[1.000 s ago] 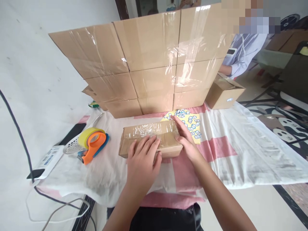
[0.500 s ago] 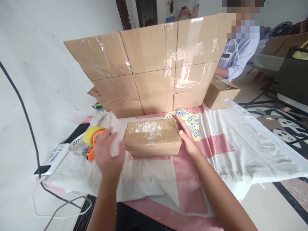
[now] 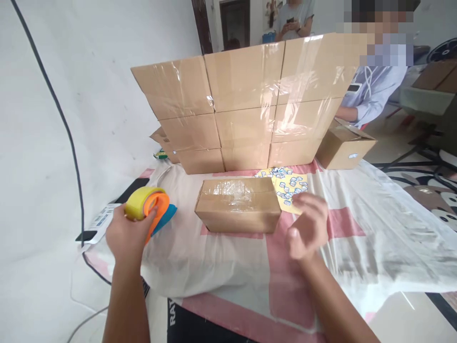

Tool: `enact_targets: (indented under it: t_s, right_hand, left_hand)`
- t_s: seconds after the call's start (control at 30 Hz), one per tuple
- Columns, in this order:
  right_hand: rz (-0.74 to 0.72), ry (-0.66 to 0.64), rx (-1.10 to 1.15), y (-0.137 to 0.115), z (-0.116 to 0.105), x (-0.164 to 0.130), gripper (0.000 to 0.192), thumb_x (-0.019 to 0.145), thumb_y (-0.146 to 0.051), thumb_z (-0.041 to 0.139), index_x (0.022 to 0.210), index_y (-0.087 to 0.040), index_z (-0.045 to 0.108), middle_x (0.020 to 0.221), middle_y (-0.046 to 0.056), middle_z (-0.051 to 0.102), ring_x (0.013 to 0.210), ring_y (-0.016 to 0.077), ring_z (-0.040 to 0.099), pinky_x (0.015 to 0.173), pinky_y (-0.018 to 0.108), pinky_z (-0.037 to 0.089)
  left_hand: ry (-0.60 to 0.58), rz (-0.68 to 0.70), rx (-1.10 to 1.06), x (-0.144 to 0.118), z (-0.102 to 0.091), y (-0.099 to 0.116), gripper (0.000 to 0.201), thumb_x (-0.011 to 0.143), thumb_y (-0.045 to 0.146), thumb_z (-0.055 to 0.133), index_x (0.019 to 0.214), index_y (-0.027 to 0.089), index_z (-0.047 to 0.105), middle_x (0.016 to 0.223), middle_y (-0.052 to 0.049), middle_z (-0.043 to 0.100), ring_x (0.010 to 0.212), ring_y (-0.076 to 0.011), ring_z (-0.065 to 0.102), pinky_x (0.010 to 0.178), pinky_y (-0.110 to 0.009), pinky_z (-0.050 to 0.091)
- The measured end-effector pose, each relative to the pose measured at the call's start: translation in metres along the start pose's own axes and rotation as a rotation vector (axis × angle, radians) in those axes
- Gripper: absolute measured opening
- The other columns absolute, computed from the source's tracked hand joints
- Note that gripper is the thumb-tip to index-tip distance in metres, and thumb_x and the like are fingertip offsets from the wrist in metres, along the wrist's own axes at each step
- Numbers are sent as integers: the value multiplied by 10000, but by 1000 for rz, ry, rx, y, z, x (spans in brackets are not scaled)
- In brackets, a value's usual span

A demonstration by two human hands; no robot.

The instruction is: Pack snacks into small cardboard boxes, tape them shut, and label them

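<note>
- Two bare hands in view, both on the near side of the flat brown cardboard parcel with clear tape on its lid (image 3: pixel 238 209).
- Left hand (image 3: pixel 125 237): fingers wrapped on the orange handheld tape dispenser carrying a yellow tape roll (image 3: pixel 148 208), grasping it. Dispenser sits left of the parcel, apart from it, on the white-and-pink plastic sheet covering the table (image 3: pixel 357 238).
- Right hand (image 3: pixel 307 226): just right of the parcel's near right corner, not touching it. Fingers loosely curled, holding nothing as far as I can see; slightly blurred.
- Parcel: lies flat on the sheet between the two hands, long axis running left to right. Right hand is nearer to it; from the left hand it lies to the right and slightly further out.
- Yellow sheet printed with small blue-white stickers (image 3: pixel 290 189): touching or just behind the parcel's far right corner.
- White power strip with a label (image 3: pixel 102 221): far left of the parcel, beyond the dispenser.
- Wall of stacked tape-wrapped brown cartons (image 3: pixel 246 105): directly behind the parcel.
- Single small brown carton (image 3: pixel 344 145): behind and right of the parcel.
- Another person in a pale shirt (image 3: pixel 371 93): behind that carton.
</note>
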State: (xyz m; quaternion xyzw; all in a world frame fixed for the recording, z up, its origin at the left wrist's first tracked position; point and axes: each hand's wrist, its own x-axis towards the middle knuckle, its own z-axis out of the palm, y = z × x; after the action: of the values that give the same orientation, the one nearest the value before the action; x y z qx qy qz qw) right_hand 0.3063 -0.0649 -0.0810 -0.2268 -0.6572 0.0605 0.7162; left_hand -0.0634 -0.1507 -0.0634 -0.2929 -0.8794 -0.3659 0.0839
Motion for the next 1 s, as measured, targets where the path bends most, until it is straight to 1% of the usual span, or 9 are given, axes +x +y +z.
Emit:
enact_targets:
  t_s: [0.1, 0.17, 0.23, 0.3, 0.47, 0.63, 0.7, 0.8, 1.0]
  right_hand:
    - [47, -343, 350, -61, 25, -4, 355, 938, -282, 539, 1261, -338, 673, 912, 59, 657, 888, 294, 642, 812, 484, 553]
    - [301, -633, 589, -92, 53, -6, 340, 965, -305, 563, 1289, -309, 665, 1073, 60, 718, 1027, 281, 676, 941, 470, 551]
    - [551, -785, 775, -110, 84, -8, 317, 998, -401, 554, 1251, -270, 693, 1226, 74, 713, 1167, 271, 659, 1061, 453, 498]
    - [734, -807, 933, -117, 113, -10, 381, 1001, -515, 532, 1182, -239, 721, 1255, 82, 705, 1216, 270, 640, 1098, 432, 468]
    - [1007, -838, 1265, -117, 165, -17, 466, 929, -624, 596, 1034, -196, 746, 992, 77, 743, 1079, 292, 678, 1018, 427, 508]
    - [1229, -717, 1398, -102, 193, -23, 513, 916, -640, 562, 1084, -185, 732, 1103, 113, 760, 1125, 307, 692, 1020, 445, 518]
    - [1301, -685, 1424, -93, 199, -23, 539, 932, -651, 516, 1138, -192, 709, 1172, 120, 755, 1118, 305, 707, 1046, 458, 503]
    - [1385, -684, 1426, -84, 205, -22, 557, 942, -656, 480, 1171, -192, 686, 1210, 128, 754, 1129, 303, 715, 1092, 461, 468]
    - [1398, -692, 1285, -81, 216, -37, 629, 877, -691, 583, 1178, -150, 696, 1117, 162, 777, 1042, 300, 738, 974, 444, 545]
  left_hand:
    - [171, -16, -57, -54, -27, 6, 718, 678, 650, 803, 1213, 240, 558, 916, -14, 612, 903, -295, 644, 849, -481, 546]
    - [236, 15, -123, -83, -41, 9, 759, 653, 645, 830, 1231, 233, 561, 983, -34, 638, 898, -285, 656, 800, -448, 560]
    - [258, 57, -163, -103, -50, 11, 745, 681, 617, 825, 1248, 216, 556, 1021, -52, 651, 900, -273, 668, 760, -410, 566]
    - [259, 98, -163, -112, -54, 12, 697, 732, 597, 794, 1253, 206, 547, 1046, -65, 652, 910, -265, 669, 741, -386, 564]
    - [175, 222, -179, -111, -50, 15, 520, 808, 548, 751, 1159, 209, 571, 995, -57, 651, 860, -240, 670, 709, -360, 553]
    - [80, 491, -297, -95, -54, 4, 487, 827, 445, 765, 1229, 235, 589, 1373, -139, 555, 1247, -302, 595, 905, -405, 562]
    - [28, 475, -298, -87, -59, -9, 510, 838, 429, 755, 1276, 244, 571, 1418, -136, 541, 1315, -315, 551, 952, -424, 542]
    - [-127, 403, -302, -78, -62, -30, 357, 912, 417, 657, 1219, 245, 600, 1282, -101, 632, 1234, -287, 597, 993, -430, 515]
    - [-467, 218, -364, -62, -37, -59, 293, 923, 477, 590, 918, 229, 746, 1115, -88, 658, 1110, -266, 631, 956, -398, 515]
